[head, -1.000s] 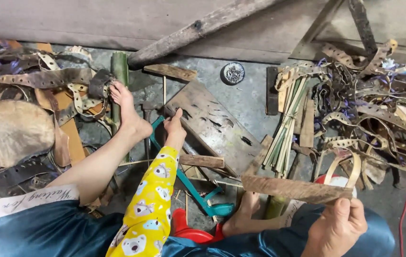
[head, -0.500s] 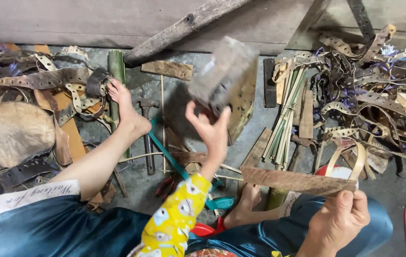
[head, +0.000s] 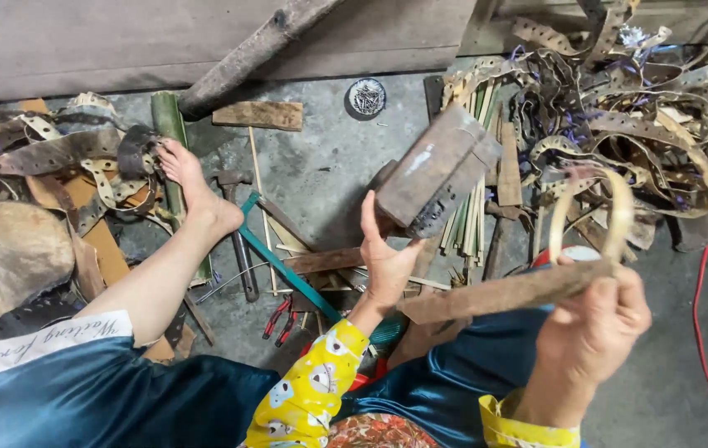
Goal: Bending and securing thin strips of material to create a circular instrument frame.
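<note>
Block (head: 435, 170) of weathered wood is raised off the floor, tilted, with the left hand (head: 385, 261) under its lower edge; the fingers (head: 368, 217) are spread open against it, supporting rather than clamping. Right hand (head: 594, 319) is closed around a flat wooden slat (head: 499, 294) together with a curved bamboo strip (head: 590, 211) that loops above the fist. Step in hand, by judgement: positioning the block as a work support. Next move calls for a steady seat for the block near the hammer (head: 238, 241) on the concrete floor (head: 321, 158).
</note>
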